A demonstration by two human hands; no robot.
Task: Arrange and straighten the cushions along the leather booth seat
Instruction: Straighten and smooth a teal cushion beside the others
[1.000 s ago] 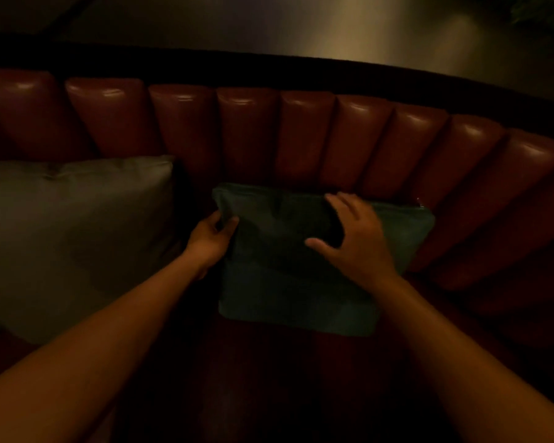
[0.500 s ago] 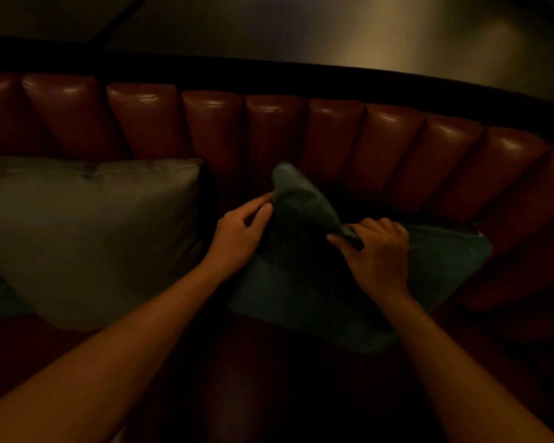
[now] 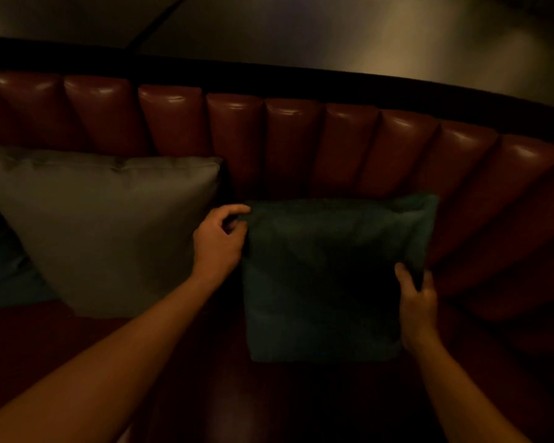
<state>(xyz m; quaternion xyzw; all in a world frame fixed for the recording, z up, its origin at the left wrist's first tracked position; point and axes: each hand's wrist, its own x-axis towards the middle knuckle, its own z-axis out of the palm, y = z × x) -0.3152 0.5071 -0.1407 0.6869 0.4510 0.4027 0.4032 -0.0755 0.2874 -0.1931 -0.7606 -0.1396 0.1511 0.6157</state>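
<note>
Holding: left hand [image 3: 219, 243] pinches the green cushion [image 3: 330, 276] at its 10 o'clock corner; right hand [image 3: 418, 302] grips its 4 o'clock edge.
Place: upright against the leather backrest [image 3: 349, 145], grey cushion [image 3: 109, 225] at 9 o'clock.
Axis: top edge about level.

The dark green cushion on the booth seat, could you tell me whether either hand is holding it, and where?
Both: left hand pinches the dark green cushion at its upper left corner, right hand grips its right edge.

Three cushions on one booth seat: one green [image 3: 330, 276], one grey [image 3: 109, 225], one teal [image 3: 0, 270].
</note>
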